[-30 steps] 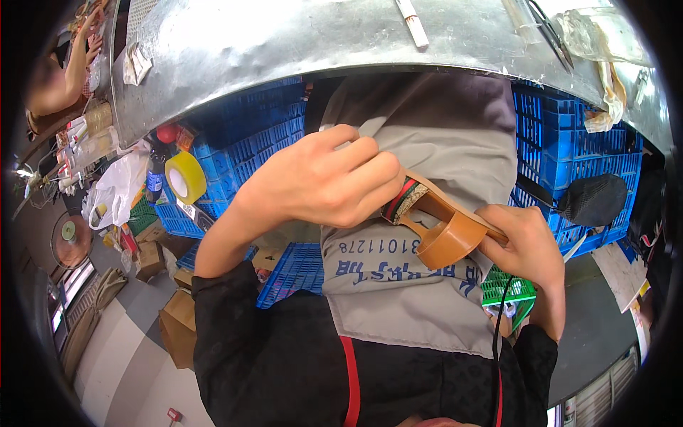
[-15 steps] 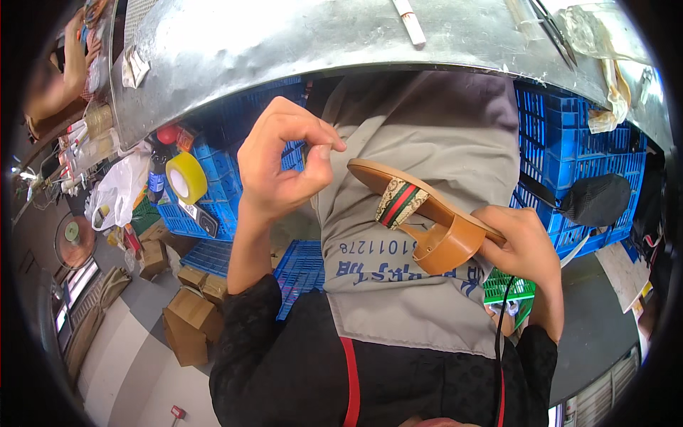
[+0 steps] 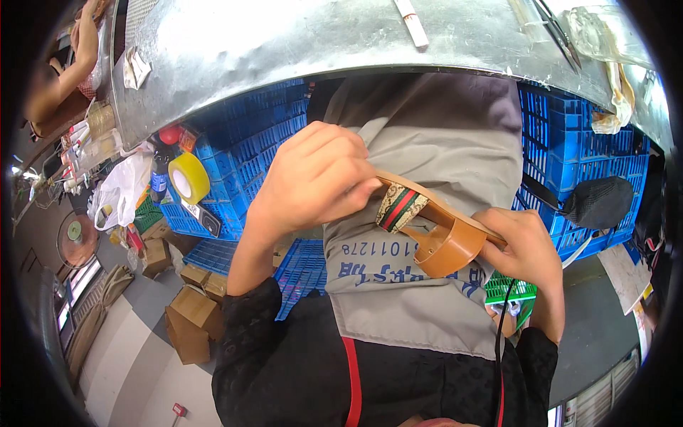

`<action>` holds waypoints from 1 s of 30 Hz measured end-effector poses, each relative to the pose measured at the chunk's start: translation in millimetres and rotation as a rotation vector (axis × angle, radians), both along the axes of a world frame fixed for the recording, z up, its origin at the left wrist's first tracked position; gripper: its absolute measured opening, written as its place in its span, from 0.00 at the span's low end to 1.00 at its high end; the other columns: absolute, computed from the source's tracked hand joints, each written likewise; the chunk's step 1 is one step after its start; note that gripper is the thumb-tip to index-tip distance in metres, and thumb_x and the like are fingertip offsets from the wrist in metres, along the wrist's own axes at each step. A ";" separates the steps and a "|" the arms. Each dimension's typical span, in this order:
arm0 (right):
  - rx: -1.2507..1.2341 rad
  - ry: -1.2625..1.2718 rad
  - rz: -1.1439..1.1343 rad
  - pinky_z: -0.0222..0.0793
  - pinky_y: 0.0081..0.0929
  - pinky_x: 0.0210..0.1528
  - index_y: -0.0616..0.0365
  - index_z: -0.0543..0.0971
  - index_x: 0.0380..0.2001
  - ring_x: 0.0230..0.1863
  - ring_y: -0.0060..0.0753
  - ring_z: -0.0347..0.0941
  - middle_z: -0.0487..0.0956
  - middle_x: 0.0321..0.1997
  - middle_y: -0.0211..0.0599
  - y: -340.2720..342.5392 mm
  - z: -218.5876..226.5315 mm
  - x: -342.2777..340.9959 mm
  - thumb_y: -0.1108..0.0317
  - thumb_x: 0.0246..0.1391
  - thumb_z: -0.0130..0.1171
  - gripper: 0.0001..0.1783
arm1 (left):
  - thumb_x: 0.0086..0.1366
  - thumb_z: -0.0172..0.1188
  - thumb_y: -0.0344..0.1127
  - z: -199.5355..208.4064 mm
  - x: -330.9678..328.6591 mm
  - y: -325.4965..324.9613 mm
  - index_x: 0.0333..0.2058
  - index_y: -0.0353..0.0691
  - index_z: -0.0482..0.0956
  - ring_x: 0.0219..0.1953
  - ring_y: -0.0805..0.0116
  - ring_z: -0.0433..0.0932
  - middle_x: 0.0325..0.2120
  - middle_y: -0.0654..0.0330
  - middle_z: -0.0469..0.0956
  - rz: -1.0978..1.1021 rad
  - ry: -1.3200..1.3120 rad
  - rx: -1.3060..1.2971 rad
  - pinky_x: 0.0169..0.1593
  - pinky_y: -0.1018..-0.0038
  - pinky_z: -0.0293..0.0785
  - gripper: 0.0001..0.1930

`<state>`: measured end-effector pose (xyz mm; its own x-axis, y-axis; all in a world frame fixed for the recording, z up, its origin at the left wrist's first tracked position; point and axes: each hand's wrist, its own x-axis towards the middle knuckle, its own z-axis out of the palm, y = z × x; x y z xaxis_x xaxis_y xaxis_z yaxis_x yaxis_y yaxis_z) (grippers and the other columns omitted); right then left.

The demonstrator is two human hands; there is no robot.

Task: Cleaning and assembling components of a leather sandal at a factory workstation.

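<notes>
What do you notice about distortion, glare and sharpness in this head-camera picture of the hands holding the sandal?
Head view: fisheye bends the metal table edge into an arc, with a black rim at the corners; soft glare washes its sheet surface; the left hand, right hand and tan sandal are fairly sharp in even light; things near the left rim, like the yellow tape roll, look squeezed and softer.

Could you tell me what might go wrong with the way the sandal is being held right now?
The tan sandal hangs in the air over the lap, with the right hand gripping only its heel end; a slip could drop it to the floor. The left hand covers the toe end beside the striped strap, so a hard pull might strain the strap.
</notes>
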<state>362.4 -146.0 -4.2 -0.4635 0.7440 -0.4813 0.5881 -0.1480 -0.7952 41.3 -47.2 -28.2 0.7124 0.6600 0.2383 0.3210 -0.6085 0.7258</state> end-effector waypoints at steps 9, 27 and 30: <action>0.090 -0.001 -0.012 0.75 0.34 0.29 0.59 0.82 0.38 0.27 0.50 0.79 0.81 0.29 0.45 -2.1 -3.7 1.9 0.71 0.45 0.65 0.14 | 0.47 0.71 0.29 21.8 13.1 12.7 0.34 0.37 0.83 0.38 0.62 0.82 0.32 0.61 0.79 -0.146 0.158 0.279 0.41 0.68 0.78 0.13; 0.204 0.159 0.044 0.73 0.41 0.28 0.53 0.74 0.33 0.29 0.46 0.79 0.78 0.26 0.35 -4.9 -24.0 19.8 0.64 0.54 0.64 0.09 | 0.52 0.65 0.31 66.1 51.0 15.2 0.28 0.42 0.77 0.43 0.64 0.79 0.33 0.63 0.72 -0.497 0.598 0.577 0.47 0.66 0.79 0.06; 0.198 0.167 0.029 0.73 0.41 0.28 0.52 0.74 0.34 0.29 0.45 0.80 0.78 0.26 0.35 -7.5 -28.6 27.3 0.64 0.54 0.63 0.09 | 0.51 0.66 0.30 67.4 60.9 22.2 0.27 0.43 0.75 0.43 0.64 0.79 0.33 0.63 0.72 -0.539 0.623 0.527 0.47 0.67 0.80 0.07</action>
